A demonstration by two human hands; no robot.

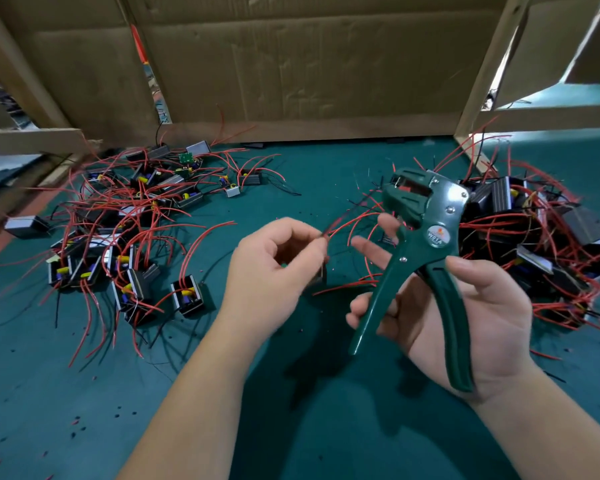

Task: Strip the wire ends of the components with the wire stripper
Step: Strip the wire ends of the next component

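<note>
Left hand (274,268) is pinching a red wire (342,224); right hand (478,306) is gripping the stripper (426,237), handles spread. Risk: limp wire missing the jaws, or entering too deep

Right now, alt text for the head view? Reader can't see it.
The right hand holds a green-handled metal wire stripper, handles spread, while the left hand pinches a thin red wire beside it. A left heap and a right heap of small black box components with red leads lie on the teal table mat.
</note>
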